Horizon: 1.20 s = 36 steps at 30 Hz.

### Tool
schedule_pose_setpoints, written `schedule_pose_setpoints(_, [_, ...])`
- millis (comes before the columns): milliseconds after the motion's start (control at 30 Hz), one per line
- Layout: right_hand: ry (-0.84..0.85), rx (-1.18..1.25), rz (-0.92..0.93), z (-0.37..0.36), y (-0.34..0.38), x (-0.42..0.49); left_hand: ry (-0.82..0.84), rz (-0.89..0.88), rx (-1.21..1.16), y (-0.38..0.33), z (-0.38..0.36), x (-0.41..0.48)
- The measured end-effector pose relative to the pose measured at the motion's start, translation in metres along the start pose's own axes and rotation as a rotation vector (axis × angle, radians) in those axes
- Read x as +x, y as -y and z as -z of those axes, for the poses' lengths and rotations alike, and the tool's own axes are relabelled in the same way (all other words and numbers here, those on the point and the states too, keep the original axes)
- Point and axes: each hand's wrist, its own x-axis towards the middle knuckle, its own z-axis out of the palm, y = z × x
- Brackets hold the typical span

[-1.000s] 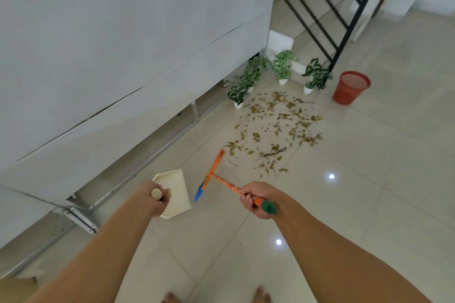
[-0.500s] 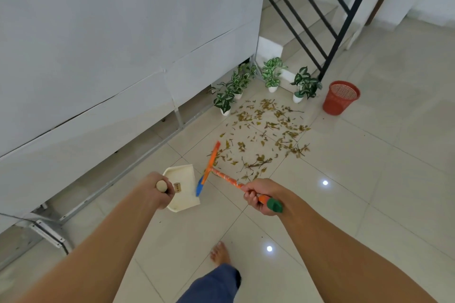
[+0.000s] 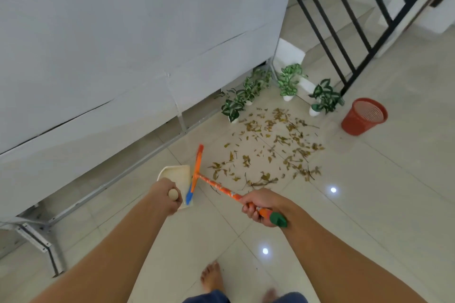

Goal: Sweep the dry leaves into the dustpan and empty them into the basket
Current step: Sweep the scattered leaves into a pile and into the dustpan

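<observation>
The broom [image 3: 197, 171] is gripped by the right hand [image 3: 256, 206], the dustpan [image 3: 176, 174] by the left hand [image 3: 170, 195]. Dry leaves [image 3: 270, 147] are scattered at one o'clock, nearer the right hand; the basket [image 3: 364, 116] is beyond them.

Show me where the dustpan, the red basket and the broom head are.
dustpan [image 3: 176, 174]: head view, on the bare cream tray floor.
red basket [image 3: 357, 123]: head view, on its outer side wall.
broom head [image 3: 196, 171]: head view, middle of the orange bar.
</observation>
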Motion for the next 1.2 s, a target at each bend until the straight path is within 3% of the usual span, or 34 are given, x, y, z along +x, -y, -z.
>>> schedule_pose_setpoints(33, [0.013, -0.026, -0.005, 0.001, 0.009, 0.006, 0.047, 0.053, -0.047, 0.004, -0.004, 0.0])
schedule_pose_setpoints(133, [0.048, -0.106, -0.05, 0.006, 0.037, 0.027, -0.024, -0.111, 0.284, 0.011, -0.006, 0.01])
schedule_pose_setpoints(200, [0.07, -0.13, -0.072, 0.016, 0.053, 0.038, -0.039, -0.134, 0.356, 0.017, -0.011, 0.014])
schedule_pose_setpoints(567, [-0.001, -0.339, -0.176, 0.177, 0.134, 0.031, -0.154, -0.11, 0.316, 0.114, -0.068, 0.001])
schedule_pose_setpoints(700, [0.078, -0.355, -0.181, 0.213, 0.152, 0.009, -0.141, -0.077, 0.207, 0.138, -0.083, -0.007])
schedule_pose_setpoints(933, [0.123, -0.392, -0.163, 0.209, 0.118, 0.006, -0.121, -0.022, 0.089, 0.168, -0.059, -0.028])
schedule_pose_setpoints(1200, [-0.046, -0.378, -0.107, 0.222, 0.057, -0.006, -0.084, -0.064, 0.04, 0.223, -0.002, -0.062])
